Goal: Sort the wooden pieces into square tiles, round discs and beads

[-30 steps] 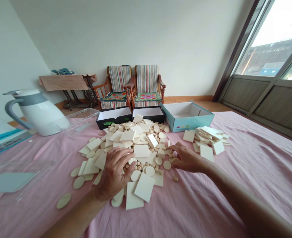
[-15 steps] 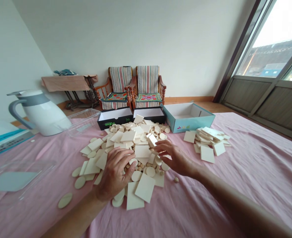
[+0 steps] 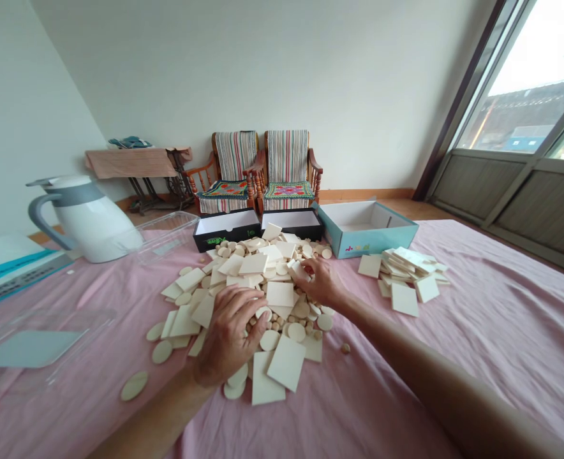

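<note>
A heap of pale wooden pieces (image 3: 279,294), square tiles and round discs with small dark-edged bits among them, lies on the pink cloth. My left hand (image 3: 229,331) rests on the near left of the heap, fingers curved and thumb apart. A round disc (image 3: 263,313) shows between its thumb and forefinger; no firm grip on it is visible. At the heap's right side, my right hand (image 3: 324,282) pinches a thick-looking square wooden tile (image 3: 298,272) between thumb and fingers. To the right, a separate pile of square tiles (image 3: 405,298) lies on the cloth.
Behind the heap stand two black boxes (image 3: 227,231) and a light blue box (image 3: 378,239). A white jug (image 3: 97,223) and clear plastic trays (image 3: 28,349) are on the left. One small wooden bit (image 3: 346,349) lies near my right forearm.
My right hand has moved in and closed on the square tile at the heap's right side. My left hand stays in nearly the same place; the whole view has shifted slightly.
</note>
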